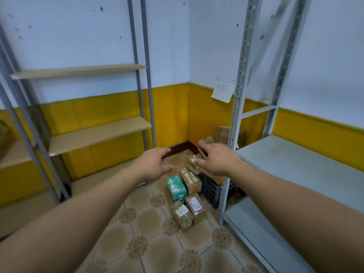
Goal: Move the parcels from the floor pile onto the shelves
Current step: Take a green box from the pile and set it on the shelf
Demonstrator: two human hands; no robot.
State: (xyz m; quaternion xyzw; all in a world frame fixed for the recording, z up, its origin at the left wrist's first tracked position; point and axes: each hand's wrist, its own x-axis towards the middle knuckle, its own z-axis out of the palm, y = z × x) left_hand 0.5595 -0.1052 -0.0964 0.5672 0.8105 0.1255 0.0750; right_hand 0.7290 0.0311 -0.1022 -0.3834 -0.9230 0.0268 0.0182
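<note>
Both of the person's bare arms reached out toward the corner of the room. The left hand (155,164) was held wide, fingers straight and a little spread, with nothing in it. The right hand (216,160) was also open and empty, its fingers stretched forward. Its fingertips overlapped a small brown cardboard parcel with a white label (192,162), though I could not tell whether they touched it.

The parcels lay in a loose pile on the beige patterned tile floor (149,243), below and beyond the hands. A teal-green box with white print (176,187) sat just beside a brown carton with a pale label (191,180). Nearer the person lay a brown box with a white and red label (196,206), touching a tape-wrapped brown parcel (182,213). More brown cartons (221,133) were stacked in the corner behind the right hand. A black plastic lattice crate (210,189) stood on the floor just beside the pile.

On the left stood a rack with pale wooden shelf boards (98,134) on grey posts. On the right was a grey metal shelf (295,164) on perforated uprights. A white paper note (223,91) hung on the wall above the yellow lower band (98,109).
</note>
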